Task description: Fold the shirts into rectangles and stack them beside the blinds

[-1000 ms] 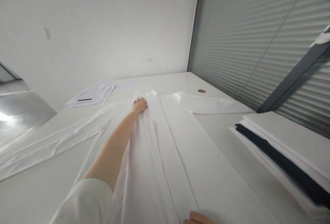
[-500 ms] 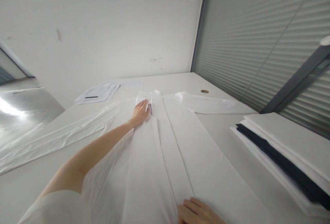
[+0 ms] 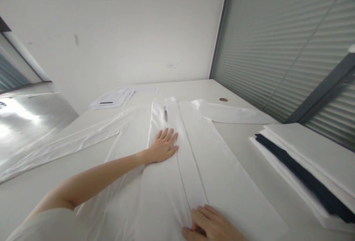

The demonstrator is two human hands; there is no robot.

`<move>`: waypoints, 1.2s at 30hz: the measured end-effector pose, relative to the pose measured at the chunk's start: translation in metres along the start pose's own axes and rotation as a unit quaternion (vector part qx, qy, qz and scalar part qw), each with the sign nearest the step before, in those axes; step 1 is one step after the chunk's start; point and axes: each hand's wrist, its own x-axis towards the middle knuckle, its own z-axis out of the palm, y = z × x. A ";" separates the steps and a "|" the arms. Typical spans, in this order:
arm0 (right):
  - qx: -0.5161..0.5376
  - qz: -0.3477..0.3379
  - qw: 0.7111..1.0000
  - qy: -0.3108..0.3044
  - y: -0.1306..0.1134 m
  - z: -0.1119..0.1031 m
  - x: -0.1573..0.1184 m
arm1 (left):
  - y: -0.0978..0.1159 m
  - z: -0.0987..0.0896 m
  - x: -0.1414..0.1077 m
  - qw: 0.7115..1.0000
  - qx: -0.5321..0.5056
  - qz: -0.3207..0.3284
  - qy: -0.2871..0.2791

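A white long-sleeved shirt [image 3: 227, 170] lies spread on the table, its collar end away from me and its sleeves out to both sides. Long straight edges run down its middle. My left hand [image 3: 163, 145] rests flat on the left front panel below the collar, fingers spread. At the bottom of the view, my right hand [image 3: 212, 226] has its fingers bent and its thumb opposite them, pinching the shirt's fabric near the middle edge. The fabric under its fingertips is partly hidden.
On the right stands a folded stack of white cloth [image 3: 313, 148] with a dark layer [image 3: 299, 174] in it. Loose papers [image 3: 111, 99] lie at the back left. The table [image 3: 191, 86] has a round hole [image 3: 223, 99] and meets a wall and window blinds [image 3: 266, 48].
My left hand has moved from near the collar down toward me and flattened with fingers spread. The left front panel lies flatter. My right hand stays near the bottom, slightly shifted.
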 end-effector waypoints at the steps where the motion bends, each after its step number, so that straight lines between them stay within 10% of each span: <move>1: 0.003 0.002 1.000 -0.009 0.001 0.000 -0.001 | 0.001 -0.001 -0.001 1.000 -0.005 0.000 -0.003; 9: 0.062 -0.006 0.996 -0.056 0.007 0.003 -0.005 | 0.031 -0.018 -0.063 0.996 -0.056 0.058 -0.025; 16: 0.118 0.069 0.984 -0.118 -0.007 -0.037 0.006 | 0.067 -0.024 -0.129 0.991 -0.061 0.121 -0.009; 26: 0.094 0.083 0.992 0.022 0.026 -0.065 0.045 | 0.079 -0.027 -0.140 0.984 -0.100 0.148 -0.009; 36: -0.003 0.152 0.981 -0.118 0.111 0.019 0.188 | 0.088 -0.033 -0.149 0.974 -0.132 0.181 -0.016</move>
